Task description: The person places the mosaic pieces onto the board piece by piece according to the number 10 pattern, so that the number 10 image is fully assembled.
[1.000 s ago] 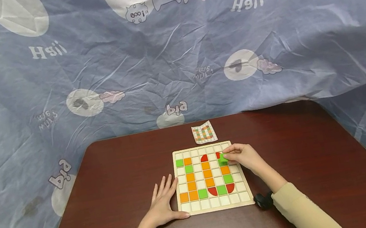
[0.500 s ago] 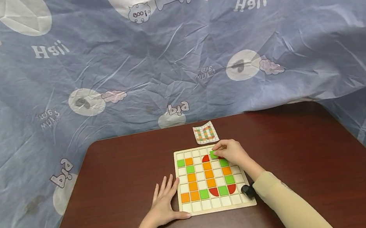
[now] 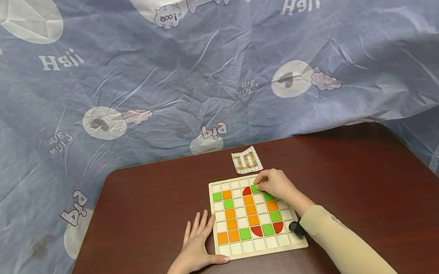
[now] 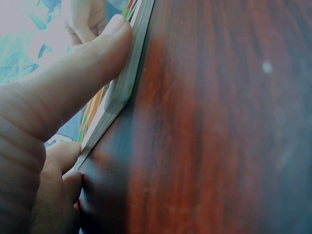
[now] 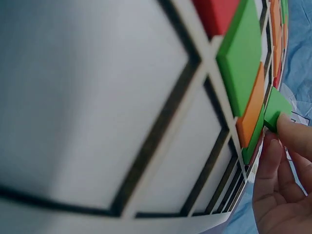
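A square wooden grid board [image 3: 264,252] lies on the table, with green, orange and red tiles in some of its cells. My right hand [image 3: 276,185] is over the board's back right part and pinches a green square tile [image 5: 277,108] between thumb and fingers. In the head view this tile is at a cell just right of a red quarter-round tile [image 3: 246,191]. Spread out at the board's left side is my left hand [image 3: 194,253], its thumb [image 4: 105,51] on the front left corner and its fingertips against the left edge.
Behind the board lies a small paper card [image 3: 246,160] printted with a coloured grid pattern. The dark red-brown table [image 3: 144,205] backs onto a hanging blue printed cloth [image 3: 176,77]. Each wrist wears a black camera [image 3: 297,229].
One green tile now sits in the right-hand column where my right hand was. That hand has moved left and slightly back, with another green tile, then lowered it. My left hand stays put.
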Available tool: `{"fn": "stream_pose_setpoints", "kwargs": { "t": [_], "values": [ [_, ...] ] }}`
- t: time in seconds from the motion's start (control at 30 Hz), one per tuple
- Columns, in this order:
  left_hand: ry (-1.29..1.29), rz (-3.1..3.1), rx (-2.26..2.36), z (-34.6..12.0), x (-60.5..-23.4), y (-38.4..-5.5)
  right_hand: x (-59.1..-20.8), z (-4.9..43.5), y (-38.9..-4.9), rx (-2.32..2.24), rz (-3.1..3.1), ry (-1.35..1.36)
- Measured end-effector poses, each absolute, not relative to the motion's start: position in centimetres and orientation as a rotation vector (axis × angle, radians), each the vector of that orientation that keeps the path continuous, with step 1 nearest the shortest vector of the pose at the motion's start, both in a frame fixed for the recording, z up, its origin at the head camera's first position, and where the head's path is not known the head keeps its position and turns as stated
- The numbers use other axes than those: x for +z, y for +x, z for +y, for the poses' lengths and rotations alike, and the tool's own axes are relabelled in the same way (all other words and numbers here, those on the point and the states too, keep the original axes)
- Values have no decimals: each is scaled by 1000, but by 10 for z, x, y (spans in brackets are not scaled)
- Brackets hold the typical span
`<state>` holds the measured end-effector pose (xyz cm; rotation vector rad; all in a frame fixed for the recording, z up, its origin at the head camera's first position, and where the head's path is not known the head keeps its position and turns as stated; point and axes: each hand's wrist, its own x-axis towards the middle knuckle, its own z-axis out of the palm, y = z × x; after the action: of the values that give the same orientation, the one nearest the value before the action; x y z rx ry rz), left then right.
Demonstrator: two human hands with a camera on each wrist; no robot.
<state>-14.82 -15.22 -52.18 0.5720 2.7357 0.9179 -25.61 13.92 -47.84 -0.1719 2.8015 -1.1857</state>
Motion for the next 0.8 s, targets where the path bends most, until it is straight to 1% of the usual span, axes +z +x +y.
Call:
{"fn": "stream_pose_setpoints", "kwargs": {
  "t": [0.33, 0.6, 0.8],
  "values": [
    [577, 2728, 926, -151, -522, -148, -479, 139, -255, -1023, 2895, -222],
    [580, 2734, 921, -151, -522, -148, -478, 152, -252, -1245, 2745, -120],
    [575, 2723, 930, -153, -521, -148, -475, 174, -243, -1426, 2591, -27]
  ]
}}
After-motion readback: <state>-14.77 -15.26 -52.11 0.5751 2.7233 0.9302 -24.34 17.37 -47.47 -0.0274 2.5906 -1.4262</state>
